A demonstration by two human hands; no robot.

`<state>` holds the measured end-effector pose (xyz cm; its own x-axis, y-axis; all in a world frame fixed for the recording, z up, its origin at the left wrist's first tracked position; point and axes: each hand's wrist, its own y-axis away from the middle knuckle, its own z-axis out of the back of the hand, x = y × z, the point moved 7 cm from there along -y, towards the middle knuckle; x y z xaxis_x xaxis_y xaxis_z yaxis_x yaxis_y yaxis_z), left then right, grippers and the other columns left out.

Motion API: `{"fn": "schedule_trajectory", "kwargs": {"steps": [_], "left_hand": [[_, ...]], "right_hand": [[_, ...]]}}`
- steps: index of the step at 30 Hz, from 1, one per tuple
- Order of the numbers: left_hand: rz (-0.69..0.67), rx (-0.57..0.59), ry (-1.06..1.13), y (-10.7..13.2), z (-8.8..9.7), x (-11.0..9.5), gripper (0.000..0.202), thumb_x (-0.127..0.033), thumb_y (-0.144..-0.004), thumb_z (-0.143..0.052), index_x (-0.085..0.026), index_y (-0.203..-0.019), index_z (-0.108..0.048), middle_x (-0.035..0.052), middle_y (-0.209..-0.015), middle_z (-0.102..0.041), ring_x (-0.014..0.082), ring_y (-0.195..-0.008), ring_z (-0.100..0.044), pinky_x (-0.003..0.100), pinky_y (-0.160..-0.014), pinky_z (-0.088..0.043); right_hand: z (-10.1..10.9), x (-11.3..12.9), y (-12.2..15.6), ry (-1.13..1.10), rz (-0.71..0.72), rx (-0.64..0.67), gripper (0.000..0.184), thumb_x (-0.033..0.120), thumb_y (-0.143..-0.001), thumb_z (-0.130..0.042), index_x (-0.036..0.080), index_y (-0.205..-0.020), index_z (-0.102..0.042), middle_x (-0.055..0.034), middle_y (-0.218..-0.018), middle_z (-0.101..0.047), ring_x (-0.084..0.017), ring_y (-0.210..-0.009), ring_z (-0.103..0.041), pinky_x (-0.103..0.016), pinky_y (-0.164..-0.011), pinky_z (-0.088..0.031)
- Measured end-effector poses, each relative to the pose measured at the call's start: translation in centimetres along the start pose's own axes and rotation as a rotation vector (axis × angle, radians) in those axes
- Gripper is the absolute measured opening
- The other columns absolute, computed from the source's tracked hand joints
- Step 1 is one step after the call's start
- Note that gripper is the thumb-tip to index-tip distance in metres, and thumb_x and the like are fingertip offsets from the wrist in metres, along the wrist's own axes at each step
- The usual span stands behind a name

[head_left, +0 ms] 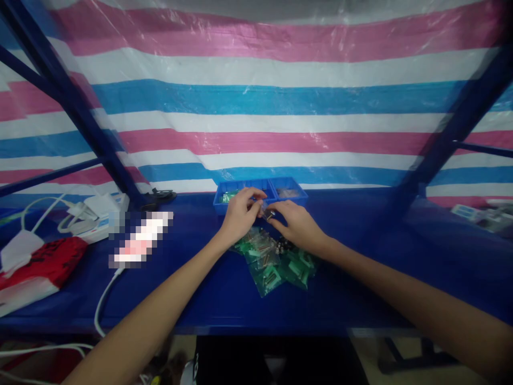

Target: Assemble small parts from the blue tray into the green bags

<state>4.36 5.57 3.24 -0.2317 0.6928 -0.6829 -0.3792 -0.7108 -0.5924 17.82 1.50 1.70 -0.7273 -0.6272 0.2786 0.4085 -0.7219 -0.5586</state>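
Observation:
Both hands meet just in front of a blue divided tray (270, 193). My left hand (241, 213) pinches one edge of a small clear plastic bag (266, 211), which seems to have a shiny metal piece in it. At the bag's other side, the fingers of my right hand (298, 220) are closed on it. Below the hands lies a pile of green-tinted plastic bags (272, 278) with small parts inside. Clear bags (265, 255) of copper-coloured pins rest on top, along with some small dark and silver pieces (281, 246).
To the left are a lit, blurred-out phone (142, 240) on a white cable, a white power strip (108, 219) with plugs, and a red and white bag (52, 267). Blue frame posts (80, 117) rise on both sides before a striped sheet (272, 101).

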Motion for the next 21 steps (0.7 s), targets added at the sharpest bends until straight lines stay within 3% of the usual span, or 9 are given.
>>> {"fn": "schedule_trajectory", "kwargs": {"steps": [4,8,13,16,21], "left_hand": [[-0.143,-0.075,-0.114,0.6,-0.3,-2.3,0.013,-0.021,-0.099,-0.049,-0.019,-0.109,-0.058,0.0072,-0.110,-0.057,0.0130,-0.084,-0.066,0.030,-0.076,-0.059],[-0.259,-0.056,-0.300,1.2,-0.6,-3.6,0.022,-0.015,-0.096,-0.049,-0.020,-0.118,-0.055,0.0097,-0.120,-0.050,0.0163,-0.096,-0.062,0.035,-0.086,-0.058],[-0.293,0.075,-0.454,1.5,-1.5,-3.1,0.032,-0.009,-0.089,-0.056,-0.020,-0.120,-0.053,0.0093,-0.119,-0.050,0.0223,-0.109,-0.058,0.039,-0.092,-0.055],[-0.273,0.074,-0.472,1.5,-1.6,-2.8,0.035,-0.009,-0.089,-0.057,-0.020,-0.122,-0.052,0.0089,-0.118,-0.052,0.0234,-0.112,-0.057,0.039,-0.094,-0.054],[-0.269,0.076,-0.450,1.6,-1.9,-2.7,0.031,-0.010,-0.094,-0.051,-0.021,-0.123,-0.053,0.0084,-0.118,-0.059,0.0232,-0.112,-0.060,0.040,-0.093,-0.054]], "right_hand": [[0.9,-0.4,-0.4,-0.062,-0.086,-0.085,0.022,0.025,-0.098,-0.047,0.020,-0.098,-0.068,-0.0077,-0.093,-0.072,-0.023,-0.086,-0.064,-0.036,-0.076,-0.047],[1.3,-1.5,-0.7,-0.225,-0.211,-0.129,0.018,0.025,-0.093,-0.053,0.020,-0.088,-0.069,-0.0031,-0.077,-0.071,-0.018,-0.066,-0.060,-0.032,-0.064,-0.044],[0.6,-2.3,-0.7,-0.433,-0.276,-0.074,0.021,0.033,-0.093,-0.055,0.020,-0.086,-0.069,-0.0022,-0.075,-0.068,-0.017,-0.067,-0.059,-0.032,-0.061,-0.046],[0.6,-2.3,-0.7,-0.446,-0.274,-0.078,0.022,0.035,-0.092,-0.057,0.019,-0.084,-0.069,-0.0025,-0.076,-0.067,-0.017,-0.069,-0.059,-0.032,-0.062,-0.047],[1.2,-2.1,-0.6,-0.437,-0.238,-0.169,0.022,0.037,-0.090,-0.062,0.021,-0.078,-0.069,-0.0075,-0.103,-0.071,-0.023,-0.098,-0.064,-0.035,-0.073,-0.052]]}}
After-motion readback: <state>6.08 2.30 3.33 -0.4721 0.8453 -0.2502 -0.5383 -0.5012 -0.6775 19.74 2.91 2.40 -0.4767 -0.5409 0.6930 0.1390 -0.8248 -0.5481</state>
